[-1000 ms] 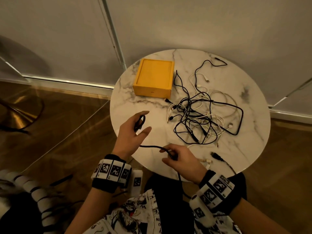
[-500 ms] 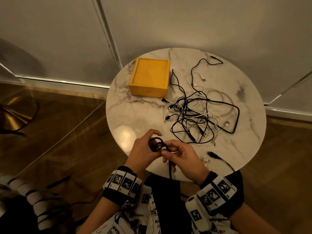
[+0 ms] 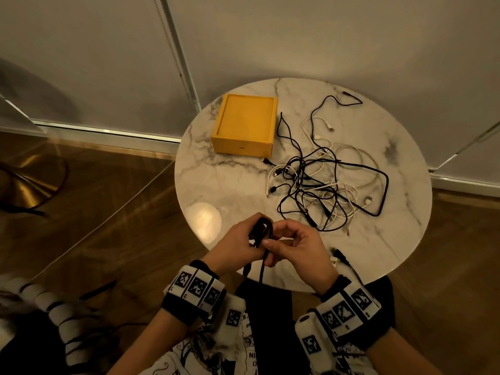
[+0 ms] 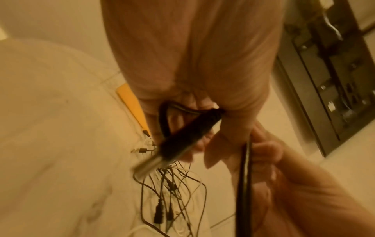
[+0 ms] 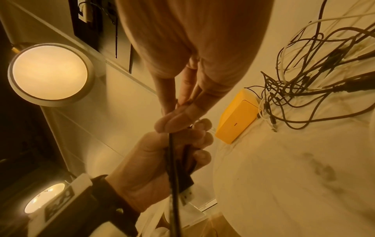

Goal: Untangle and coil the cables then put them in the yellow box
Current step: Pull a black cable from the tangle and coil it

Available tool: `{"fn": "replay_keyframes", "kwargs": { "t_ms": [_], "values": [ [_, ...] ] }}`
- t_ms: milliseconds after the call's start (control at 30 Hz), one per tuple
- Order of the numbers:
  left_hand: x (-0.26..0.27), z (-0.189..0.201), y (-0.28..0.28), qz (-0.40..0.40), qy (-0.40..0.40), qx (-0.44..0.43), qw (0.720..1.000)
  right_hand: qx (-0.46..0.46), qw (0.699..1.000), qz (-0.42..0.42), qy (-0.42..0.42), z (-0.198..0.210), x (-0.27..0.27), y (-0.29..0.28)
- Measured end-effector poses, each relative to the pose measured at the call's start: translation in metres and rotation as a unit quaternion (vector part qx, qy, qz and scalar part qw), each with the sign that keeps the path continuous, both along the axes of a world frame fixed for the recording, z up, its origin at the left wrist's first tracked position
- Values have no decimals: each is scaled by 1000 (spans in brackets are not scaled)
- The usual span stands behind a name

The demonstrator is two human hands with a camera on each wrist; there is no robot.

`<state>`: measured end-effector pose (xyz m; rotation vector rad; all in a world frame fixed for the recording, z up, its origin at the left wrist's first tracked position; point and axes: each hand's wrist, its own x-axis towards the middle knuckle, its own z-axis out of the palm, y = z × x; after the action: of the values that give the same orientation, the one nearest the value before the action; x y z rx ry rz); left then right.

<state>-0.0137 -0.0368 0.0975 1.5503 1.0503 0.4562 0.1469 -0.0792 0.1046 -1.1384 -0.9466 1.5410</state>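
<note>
Left hand (image 3: 238,246) grip curled round small black cable (image 3: 260,230) coil, right hand (image 3: 297,250) pinching its tail, apparently mid-wrap, cable tangle (image 3: 324,185) beside yellow box (image 3: 244,125) on tabletop (image 3: 405,239).

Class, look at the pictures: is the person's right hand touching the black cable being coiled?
Touching. The right wrist view shows the right hand pinching the black cable between thumb and fingers.

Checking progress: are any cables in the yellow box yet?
Cannot tell what's inside; the yellow box looks closed. The tangle lies beside it on the table.
</note>
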Motion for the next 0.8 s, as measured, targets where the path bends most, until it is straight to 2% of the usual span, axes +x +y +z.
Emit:
{"fn": "replay_keyframes", "kwargs": {
  "t_ms": [200, 333, 433, 500, 567, 667, 733, 800],
  "values": [
    [2, 1, -4, -7, -142, -122, 982, -3, 1000, -2, -15, 3, 6, 2],
    [9, 0, -6, 22, -133, -91, 987, -4, 1000, 6, -9, 3, 11, 2],
    [10, -2, -2, 43, -115, -73, 990, 35, 996, 12, -76, 1, 11, 1],
    [6, -3, 6, 95, -119, -68, 986, 64, 990, -6, -127, -3, 11, 1],
    [0, -3, 14, 201, -158, -87, 963, 69, 987, -13, -145, -6, 12, 2],
    [-9, 3, 24, 328, -269, -137, 895, 34, 977, 35, -206, -13, 11, -3],
    [-12, 8, 27, 359, -317, -165, 862, -4, 956, 135, -262, -23, 5, -10],
    [-12, 12, 30, 367, -342, -180, 846, -34, 925, 253, -281, -32, -2, -16]
  ]
}}
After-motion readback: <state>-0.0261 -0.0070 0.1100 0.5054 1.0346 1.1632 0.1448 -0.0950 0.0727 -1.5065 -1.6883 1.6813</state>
